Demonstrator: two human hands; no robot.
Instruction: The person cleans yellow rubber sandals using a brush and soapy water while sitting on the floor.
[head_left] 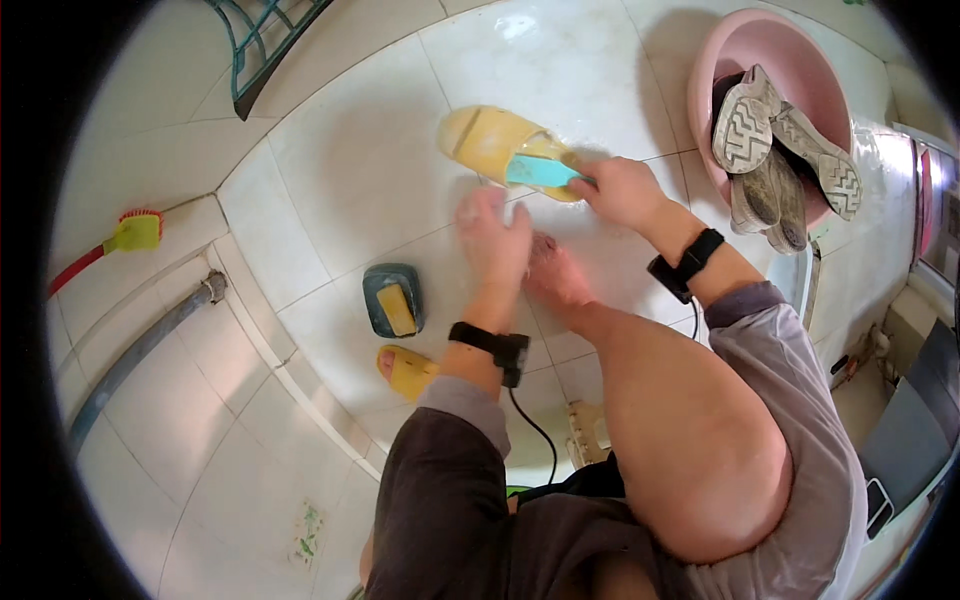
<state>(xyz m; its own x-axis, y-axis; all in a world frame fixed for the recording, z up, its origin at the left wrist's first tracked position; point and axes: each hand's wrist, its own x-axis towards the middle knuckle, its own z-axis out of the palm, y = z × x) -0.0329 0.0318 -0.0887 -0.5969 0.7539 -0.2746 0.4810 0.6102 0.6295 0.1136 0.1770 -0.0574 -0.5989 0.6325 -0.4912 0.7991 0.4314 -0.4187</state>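
A yellow slipper (pixel 483 138) lies on the white tiled floor in front of me. My right hand (pixel 625 195) grips the end of a turquoise brush (pixel 538 171), whose flat back lies over the slipper's open part. Any bristles are hidden underneath. Just short of the slipper, my left hand (pixel 490 232) hovers with nothing in it; its fingers are a little blurred, with the thumb apart from them. My bare right foot (pixel 560 275) rests beside that hand. To the left sits a dark soap dish (pixel 376 314) with a yellow bar of soap (pixel 397 309) in it.
A pink basin (pixel 705 85) holding several dirty shoes (pixel 748 125) stands at the far right. My left foot wears another yellow slipper (pixel 408 376). At the left are a green brush with red bristles (pixel 137 231) and a grey pipe (pixel 140 355); a dark green rack (pixel 265 50) stands far left.
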